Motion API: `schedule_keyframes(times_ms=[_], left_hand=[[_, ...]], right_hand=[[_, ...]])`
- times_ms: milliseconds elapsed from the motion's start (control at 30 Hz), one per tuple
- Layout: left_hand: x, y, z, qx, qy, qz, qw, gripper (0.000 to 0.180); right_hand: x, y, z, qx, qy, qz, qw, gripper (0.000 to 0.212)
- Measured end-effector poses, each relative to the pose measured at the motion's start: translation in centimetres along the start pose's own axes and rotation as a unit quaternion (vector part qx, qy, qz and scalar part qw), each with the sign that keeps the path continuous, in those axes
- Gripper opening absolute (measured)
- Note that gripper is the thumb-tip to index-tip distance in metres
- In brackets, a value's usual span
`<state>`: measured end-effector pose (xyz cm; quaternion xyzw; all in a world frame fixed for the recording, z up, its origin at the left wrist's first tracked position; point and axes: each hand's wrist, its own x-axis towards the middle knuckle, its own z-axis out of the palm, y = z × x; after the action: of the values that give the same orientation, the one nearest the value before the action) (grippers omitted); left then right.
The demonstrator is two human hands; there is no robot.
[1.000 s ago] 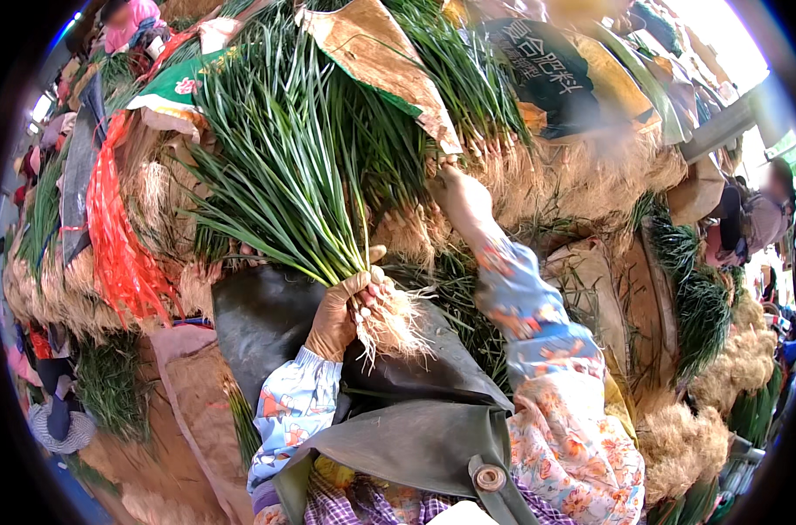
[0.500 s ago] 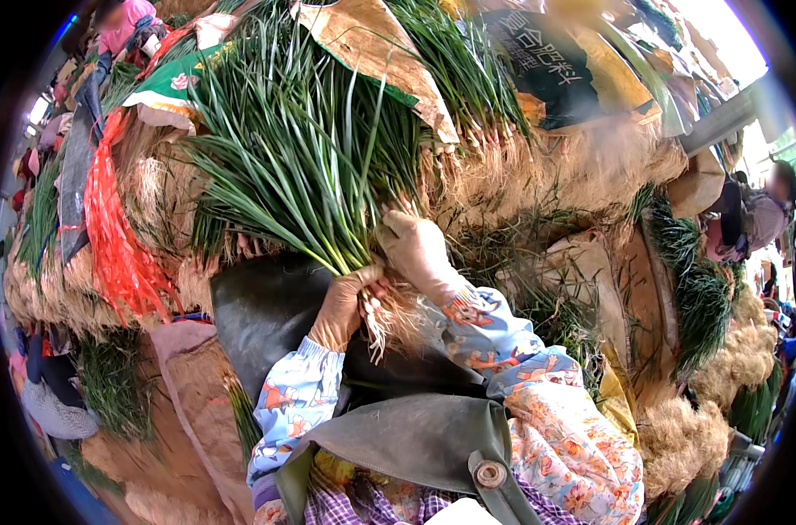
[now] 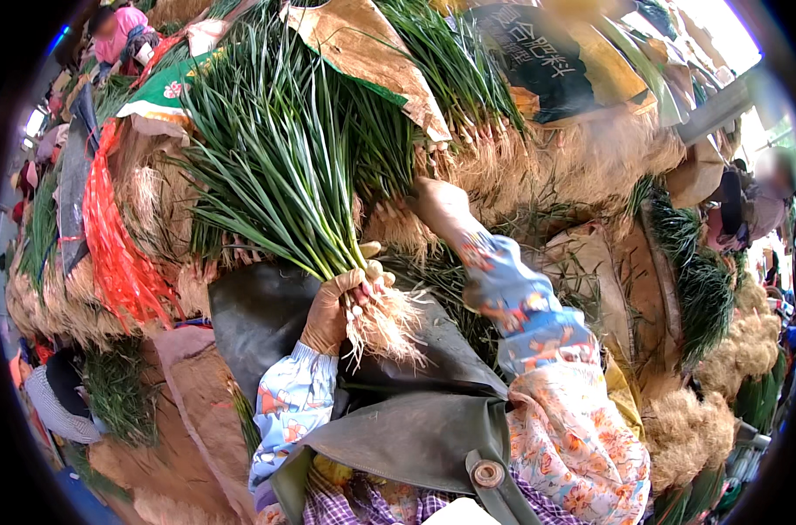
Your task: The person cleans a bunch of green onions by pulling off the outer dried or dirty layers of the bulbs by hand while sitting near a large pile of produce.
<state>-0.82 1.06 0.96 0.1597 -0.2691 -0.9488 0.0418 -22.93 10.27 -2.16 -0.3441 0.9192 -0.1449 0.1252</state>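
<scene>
My gloved left hand [image 3: 335,306] is wrapped round the lower stems of a bunch of green onions [image 3: 306,192]. Their long leaves fan up and away to the left. Below the fist hang reddish bulb ends and pale stringy roots [image 3: 385,325], over a dark apron [image 3: 262,306]. My gloved right hand [image 3: 442,208] reaches forward to the root ends of a large pile of green onions [image 3: 464,74]. Its fingers are turned toward the pile and mostly hidden, so I cannot tell whether they grip any stems.
A brown sack piece [image 3: 372,57] and a dark printed sack [image 3: 534,66] cover parts of the pile. Red plastic strips [image 3: 122,236] hang at the left. Loose green leaves [image 3: 582,302] litter sacking at the right. Other people [image 3: 122,35] are at the edges.
My right hand has left the bunch and moved forward and right to the pile. My left hand still holds the bunch, now with the roots more in view.
</scene>
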Motion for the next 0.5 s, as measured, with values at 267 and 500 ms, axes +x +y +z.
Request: schedule_keyframes(times_ms=[267,500], left_hand=[[-0.2,0.1,0.0,0.119,0.075,-0.068,0.988,0.021],[-0.1,-0.4,-0.5,0.038,0.013,0.043,0.998,0.026]], right_hand=[[-6.1,-2.0,-3.5,0.334,0.001,-0.09,0.938,0.02],[-5.7,-5.5,0.4,0.055,0.133,-0.063,0.988,0.014]])
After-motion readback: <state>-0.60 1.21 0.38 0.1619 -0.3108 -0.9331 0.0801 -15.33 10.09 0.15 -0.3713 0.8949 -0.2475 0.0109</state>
